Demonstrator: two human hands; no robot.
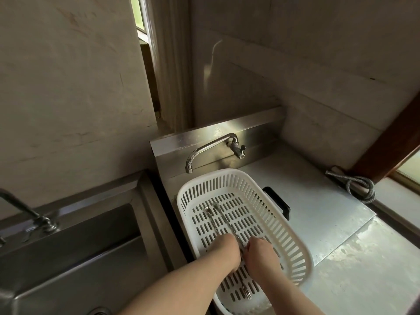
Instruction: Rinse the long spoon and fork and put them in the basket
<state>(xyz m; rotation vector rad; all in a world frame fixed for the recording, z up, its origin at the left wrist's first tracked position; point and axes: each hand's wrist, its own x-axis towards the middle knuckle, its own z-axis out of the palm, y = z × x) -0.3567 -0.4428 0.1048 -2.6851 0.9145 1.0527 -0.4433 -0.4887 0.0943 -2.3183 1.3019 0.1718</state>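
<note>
A white slotted basket (293, 242) stands on the steel counter, and both my hands are down inside it. The long spoon (210, 215) lies on the basket floor with its small bowl at the far end; its twisted handle runs under my left hand (225, 251), whose fingers curl over it. The long fork (227, 221) lies beside it, its shaft passing between my hands and its tines (248, 294) showing at the basket's near end. My right hand (261, 254) is closed against the fork's shaft, thumb touching it.
A curved tap (211, 146) juts from the steel backsplash just behind the basket. A deep steel sink (68, 251) with its own tap (29, 215) lies to the left. A black object (280, 204) sits behind the basket, and a coiled metal hose (361, 186) lies at the right.
</note>
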